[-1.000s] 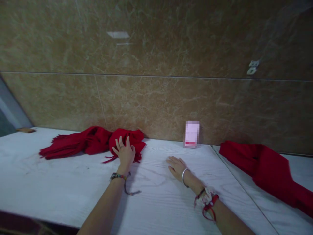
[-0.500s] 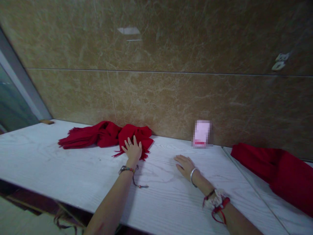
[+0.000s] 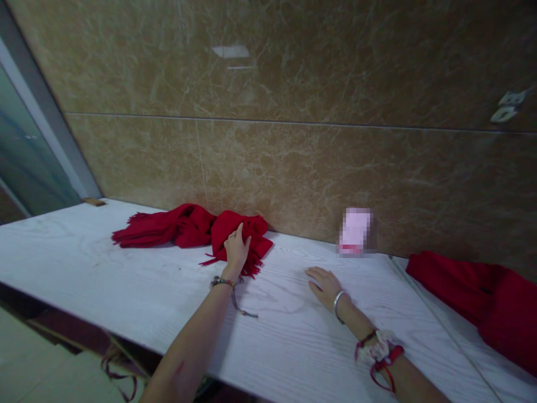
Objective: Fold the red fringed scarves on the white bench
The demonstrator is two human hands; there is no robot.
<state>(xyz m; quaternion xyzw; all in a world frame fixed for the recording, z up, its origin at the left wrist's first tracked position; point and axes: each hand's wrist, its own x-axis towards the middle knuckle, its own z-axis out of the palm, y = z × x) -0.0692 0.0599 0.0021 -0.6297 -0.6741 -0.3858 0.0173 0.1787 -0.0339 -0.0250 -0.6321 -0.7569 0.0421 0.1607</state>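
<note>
A red fringed scarf [image 3: 187, 224] lies bunched on the white wood-grain table [image 3: 277, 319], close to the wall. My left hand [image 3: 237, 249] is on its right end, fingers curled into the cloth and the index finger straighter than the others. Loose fringe shows on both sides of that hand. My right hand [image 3: 326, 285] rests palm down on the bare tabletop, fingers stretched out, holding nothing. Farther right lies a second red cloth [image 3: 470, 285], partly cut off by the frame edge.
A pink, pixelated upright item [image 3: 356, 230] leans on the marbled wall [image 3: 293, 168]. A small brown block [image 3: 94, 201] sits at the table's far left corner. A seam [image 3: 440, 324] crosses the table at right. Dark straps [image 3: 119, 372] hang below the front edge.
My left hand's spread fingers have curled into the scarf. My right hand stays flat on the table. The whole view has shifted slightly, so things appear farther right.
</note>
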